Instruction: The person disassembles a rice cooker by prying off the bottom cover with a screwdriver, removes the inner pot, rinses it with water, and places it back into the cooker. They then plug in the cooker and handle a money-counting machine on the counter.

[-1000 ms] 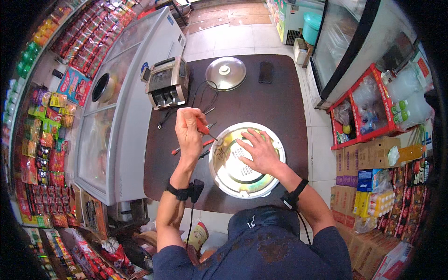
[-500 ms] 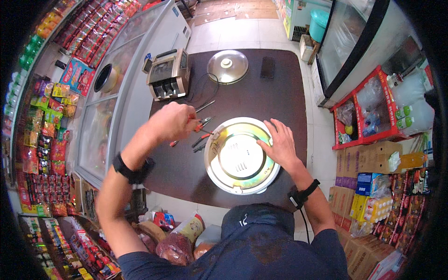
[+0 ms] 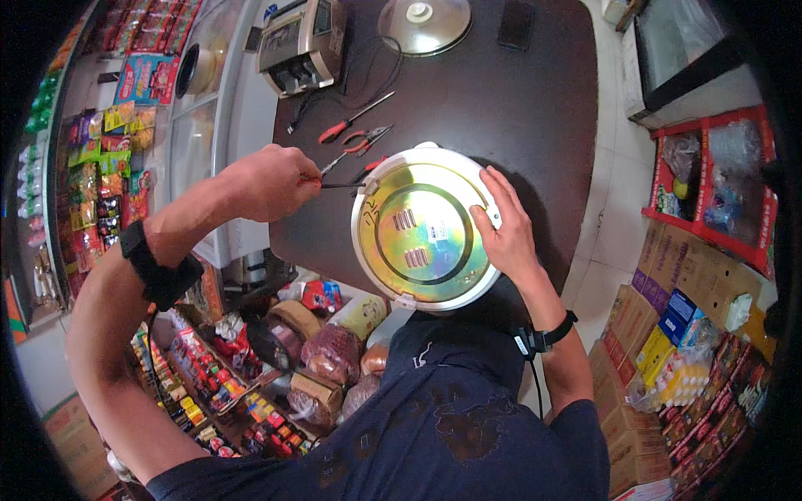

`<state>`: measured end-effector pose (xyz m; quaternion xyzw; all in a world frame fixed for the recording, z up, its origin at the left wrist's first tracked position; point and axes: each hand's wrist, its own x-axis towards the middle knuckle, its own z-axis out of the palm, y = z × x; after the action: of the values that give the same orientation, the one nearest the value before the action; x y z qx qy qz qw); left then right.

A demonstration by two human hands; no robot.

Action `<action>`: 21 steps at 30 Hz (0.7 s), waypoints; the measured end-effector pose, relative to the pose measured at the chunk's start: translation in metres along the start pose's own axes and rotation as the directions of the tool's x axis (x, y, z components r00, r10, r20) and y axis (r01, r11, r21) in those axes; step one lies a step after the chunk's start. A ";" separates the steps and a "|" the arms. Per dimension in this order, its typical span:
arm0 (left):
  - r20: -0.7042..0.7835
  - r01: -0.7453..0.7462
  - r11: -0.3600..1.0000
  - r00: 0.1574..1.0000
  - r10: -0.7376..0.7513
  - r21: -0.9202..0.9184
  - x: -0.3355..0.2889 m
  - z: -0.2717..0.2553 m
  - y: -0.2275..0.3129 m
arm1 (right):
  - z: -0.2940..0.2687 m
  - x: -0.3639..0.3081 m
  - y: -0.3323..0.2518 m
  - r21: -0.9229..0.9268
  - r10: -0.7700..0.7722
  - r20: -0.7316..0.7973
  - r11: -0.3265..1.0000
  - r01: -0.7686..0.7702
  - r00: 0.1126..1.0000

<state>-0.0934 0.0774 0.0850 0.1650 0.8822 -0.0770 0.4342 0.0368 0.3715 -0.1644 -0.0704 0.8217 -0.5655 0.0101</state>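
A round white appliance (image 3: 489,290) lies bottom up at the table's near edge, its shiny gold-green metal base plate (image 3: 397,275) facing me. My left hand (image 3: 280,182) is closed around a screwdriver (image 3: 338,185), whose handle is mostly hidden in the fist. The dark shaft points right, its end at the appliance's left rim. My right hand (image 3: 511,225) grips the right rim, thumb over the base edge and fingers along the outer side. Beyond the left hand lie a red-handled screwdriver (image 3: 336,132) and red-handled pliers (image 3: 368,140). Another red-handled tool (image 3: 373,165) is partly hidden by the appliance.
On the dark table (image 3: 501,108) are a banknote counter (image 3: 302,50) with a black cable (image 3: 391,83), a round metal lid (image 3: 424,29) and a dark phone (image 3: 516,23). Snack shelves and a freezer (image 3: 238,125) stand left; cartons (image 3: 639,321) and a red rack (image 3: 710,179) stand right.
My view has shifted, so the table items appear higher up. The appliance is turned or tilted, and the glare on its base has faded. The left fist with the screwdriver sits farther left of the rim.
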 end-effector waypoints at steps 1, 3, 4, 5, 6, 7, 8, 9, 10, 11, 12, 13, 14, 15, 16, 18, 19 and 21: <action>0.008 0.010 0.999 1.000 -0.010 -0.034 0.001 -0.002 0.002 | 0.000 0.001 0.000 0.005 -0.019 -0.012 1.000 0.019 1.000; 0.047 0.062 0.997 0.997 -0.060 -0.054 0.003 -0.007 0.006 | -0.001 0.002 0.001 0.009 -0.021 -0.004 1.000 0.021 1.000; 0.051 0.044 0.998 0.998 -0.042 -0.046 0.003 -0.008 0.007 | -0.002 0.003 0.002 0.011 -0.022 -0.007 1.000 0.022 1.000; 0.041 0.030 0.999 0.999 -0.028 -0.043 0.002 -0.009 0.007 | -0.002 0.003 0.002 0.030 -0.017 -0.007 0.999 0.017 1.000; 0.039 0.031 0.999 0.999 -0.029 -0.036 0.000 -0.010 0.008 | -0.002 0.003 0.003 0.049 -0.018 -0.008 0.999 0.018 1.000; 0.036 0.003 1.000 0.999 -0.004 0.030 -0.001 -0.010 0.008 | -0.002 0.004 0.003 0.071 -0.020 -0.017 0.997 0.021 1.000; 0.050 -0.017 0.995 0.999 0.012 0.101 -0.003 -0.010 0.009 | -0.002 0.004 0.003 0.066 -0.017 -0.012 0.998 0.018 1.000; 0.061 -0.041 0.986 0.998 0.032 0.160 -0.006 -0.009 0.010 | -0.003 0.005 0.002 0.063 -0.015 -0.011 0.998 0.016 1.000; 0.037 -0.098 0.959 0.995 0.091 0.268 -0.008 -0.008 0.011 | -0.002 0.006 0.002 0.064 -0.021 -0.010 0.998 0.022 1.000; 0.012 -0.151 0.920 0.987 0.158 0.361 -0.011 -0.006 0.013 | -0.003 0.006 0.001 0.062 -0.020 -0.005 0.998 0.021 1.000; -0.015 -0.200 0.862 0.972 0.234 0.467 -0.014 -0.004 0.014 | -0.004 0.007 0.000 0.065 -0.024 -0.003 0.998 0.024 1.000; -0.005 -0.213 0.816 0.967 0.256 0.538 -0.016 -0.001 0.017 | -0.005 0.007 0.000 0.065 -0.025 -0.004 0.998 0.025 1.000; -0.021 -0.221 0.821 0.962 0.273 0.526 -0.017 0.000 0.017 | -0.006 0.007 -0.001 0.067 -0.014 -0.001 0.998 0.014 1.000; -0.040 -0.228 0.825 0.956 0.289 0.518 -0.018 0.002 0.017 | -0.007 0.007 -0.002 0.070 -0.003 0.005 0.998 0.003 1.000; -0.043 -0.229 0.828 0.956 0.291 0.512 -0.019 0.003 0.017 | -0.008 0.006 -0.002 0.071 0.003 0.008 0.997 -0.004 1.000; -0.121 -0.038 0.999 0.992 0.034 -0.035 -0.017 0.000 0.010 | -0.006 0.007 -0.001 0.049 -0.016 -0.009 0.999 0.016 1.000; -0.071 0.082 0.947 0.991 -0.109 -0.312 -0.016 -0.001 0.007 | -0.006 0.005 -0.001 0.046 -0.016 -0.001 0.999 0.016 1.000; 0.251 0.417 0.651 0.908 -0.337 -0.635 -0.012 -0.004 -0.002 | -0.004 0.004 0.000 0.045 -0.020 -0.008 0.999 0.021 1.000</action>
<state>-0.0903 0.0745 0.0970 -0.1954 0.8383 0.1508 0.4861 0.0323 0.3747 -0.1625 -0.0766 0.8079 -0.5843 0.0029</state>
